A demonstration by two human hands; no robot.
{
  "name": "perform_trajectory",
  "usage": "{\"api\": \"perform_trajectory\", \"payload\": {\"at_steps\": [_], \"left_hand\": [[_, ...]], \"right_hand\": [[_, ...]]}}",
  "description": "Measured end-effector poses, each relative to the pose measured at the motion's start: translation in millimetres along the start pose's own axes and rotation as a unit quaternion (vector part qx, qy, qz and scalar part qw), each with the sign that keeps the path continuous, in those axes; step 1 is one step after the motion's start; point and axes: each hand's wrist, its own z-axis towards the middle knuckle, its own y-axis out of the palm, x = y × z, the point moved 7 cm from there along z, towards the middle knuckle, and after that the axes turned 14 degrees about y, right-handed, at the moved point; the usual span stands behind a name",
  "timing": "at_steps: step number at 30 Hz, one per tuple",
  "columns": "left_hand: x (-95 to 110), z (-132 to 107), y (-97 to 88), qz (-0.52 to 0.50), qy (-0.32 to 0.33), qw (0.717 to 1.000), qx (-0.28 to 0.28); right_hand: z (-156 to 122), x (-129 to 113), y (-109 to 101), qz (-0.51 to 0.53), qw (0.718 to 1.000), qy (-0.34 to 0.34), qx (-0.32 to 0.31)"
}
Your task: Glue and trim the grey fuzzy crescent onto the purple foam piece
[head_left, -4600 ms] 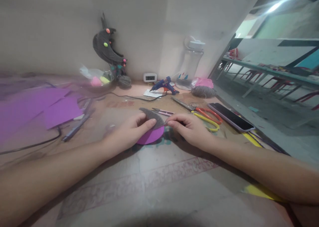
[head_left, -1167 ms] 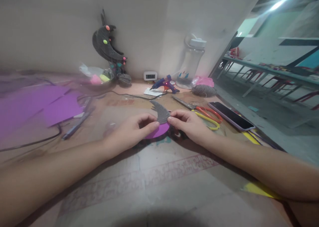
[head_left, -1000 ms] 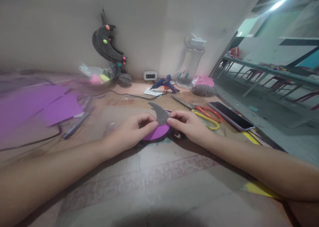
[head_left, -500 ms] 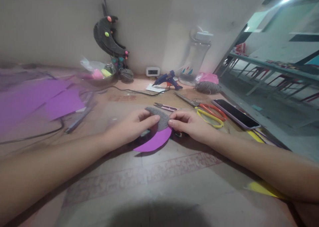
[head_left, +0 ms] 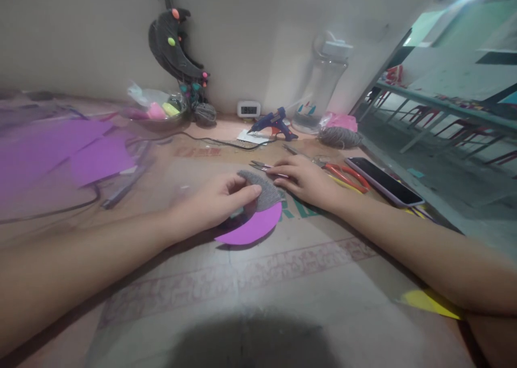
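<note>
My left hand (head_left: 227, 201) pinches a crescent of purple paper (head_left: 256, 225) whose upper part is covered with grey yarn (head_left: 266, 193). The thumb lies on top of the yarn; the fingers behind are partly hidden. My right hand (head_left: 305, 180) is off the crescent, just to its right, its fingers stretched out and apart. Its fingertips are over the handle end of the thread snips (head_left: 260, 165); whether they touch is hard to tell. Scissors (head_left: 345, 175) with red-orange handles lie partly beneath the right hand and wrist.
Along the wall stand a blue glue gun (head_left: 274, 124), a small digital clock (head_left: 248, 109), a clear bottle (head_left: 325, 88), a grey yarn ball (head_left: 340, 137) and a bowl (head_left: 161, 119). A dark crescent ornament (head_left: 172, 50) hangs above. Purple sheets (head_left: 100, 158) lie left, a phone (head_left: 383, 180) right.
My right hand has let go of the yarn-covered crescent and moved up and right to the snips. My left hand keeps its hold on the crescent.
</note>
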Motion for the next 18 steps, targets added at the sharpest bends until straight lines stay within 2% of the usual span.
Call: {"api": "perform_trajectory", "payload": {"at_steps": [3,7,10,12,15,18], "left_hand": [[0,1,-0.7,0.008,0.001,1.0,0.002],[2,2,0.4,0.01,0.007,1.0,-0.007],[2,2,0.3,0.017,0.018,1.0,-0.009],[2,2,-0.6,0.02,0.019,1.0,-0.006],[-1,1,-2.2,0.017,0.013,1.0,0.002],[-4,-1,-3.8,0.007,0.001,1.0,0.013]], "right_hand": [[-3,-4,0,0.002,1.0,0.006,0.017],[-5,2,-1,0.008,0.997,0.056,0.05],[-5,7,-4,-0.008,0.996,0.068,0.06],[-7,8,-13,-0.01,0.994,0.067,0.085],[-11,8,-38,0.05,0.983,0.091,0.15],[-17,0,-55,0.12,0.972,0.12,0.165]]}}
